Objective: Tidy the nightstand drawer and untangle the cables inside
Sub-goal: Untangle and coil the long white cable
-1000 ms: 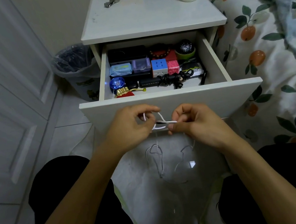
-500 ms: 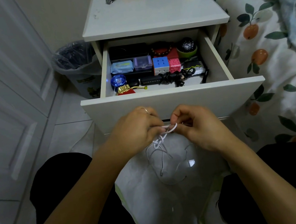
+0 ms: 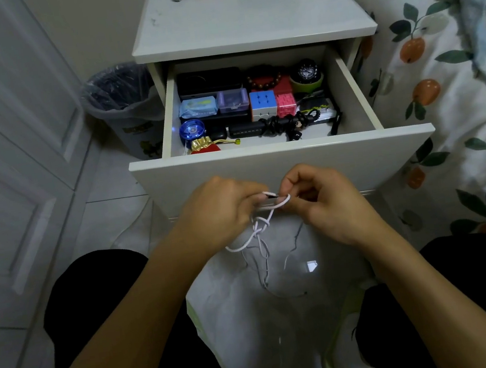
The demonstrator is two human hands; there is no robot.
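You held a thin white cable (image 3: 260, 228) in front of the open nightstand drawer (image 3: 282, 163), just near of its front panel. Your left hand (image 3: 221, 214) had its fingers curled round one end of the cable, and your right hand (image 3: 327, 203) pinched the other side of a small loop between thumb and fingertips. The two hands were close together, almost touching. Below them the cable hung in a tangle of loops and loose strands over the pale floor between your knees.

Inside the drawer, a black coiled cable (image 3: 283, 123) lay near the front, to the right of a blue yo-yo (image 3: 192, 131) and a red pouch (image 3: 204, 146). Farther back stood a puzzle cube (image 3: 262, 104), a pink box (image 3: 286, 104) and a purple case (image 3: 233, 100). A lined bin (image 3: 123, 104) stood left of the nightstand.
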